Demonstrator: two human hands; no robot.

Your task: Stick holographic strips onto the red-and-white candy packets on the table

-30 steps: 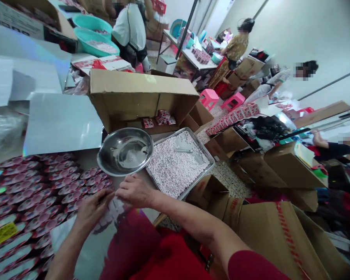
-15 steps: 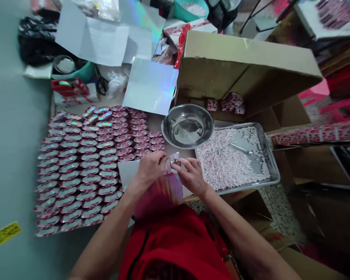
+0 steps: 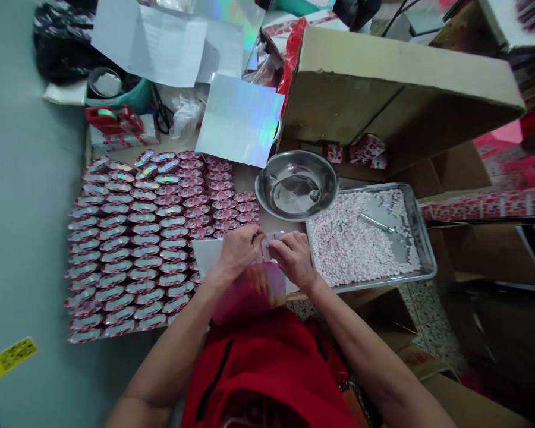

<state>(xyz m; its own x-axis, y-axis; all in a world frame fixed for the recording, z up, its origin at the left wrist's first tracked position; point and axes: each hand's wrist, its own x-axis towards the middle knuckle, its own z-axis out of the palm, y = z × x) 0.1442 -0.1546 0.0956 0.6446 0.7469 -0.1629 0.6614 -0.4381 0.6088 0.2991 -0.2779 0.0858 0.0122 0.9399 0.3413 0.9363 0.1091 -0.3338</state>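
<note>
My left hand [image 3: 241, 251] and my right hand [image 3: 295, 259] meet in front of me, fingers pinched on a small pale packet [image 3: 264, 248]. Its exact kind is partly hidden by my fingers. Just below it lies a shiny pink-violet sheet [image 3: 258, 285], and a white sheet [image 3: 206, 254] shows beside my left wrist. A round steel bowl [image 3: 296, 205] stands just beyond my hands. To the right, a metal tray [image 3: 428, 270] holds many small whitish pieces [image 3: 348, 244] and a metal tool [image 3: 377, 223].
Rows of small red-and-white boxes [image 3: 142, 252] stand packed together on the left. A cardboard box [image 3: 339, 113] lies open behind the tray, with a few packets inside. A silvery sheet [image 3: 241, 122], a red tape dispenser [image 3: 111, 120] and scissors [image 3: 163, 113] lie at the back.
The view has shifted, so the table's contents appear a little higher and further right. My fingers have changed their grip slightly and cover more of the packet.
</note>
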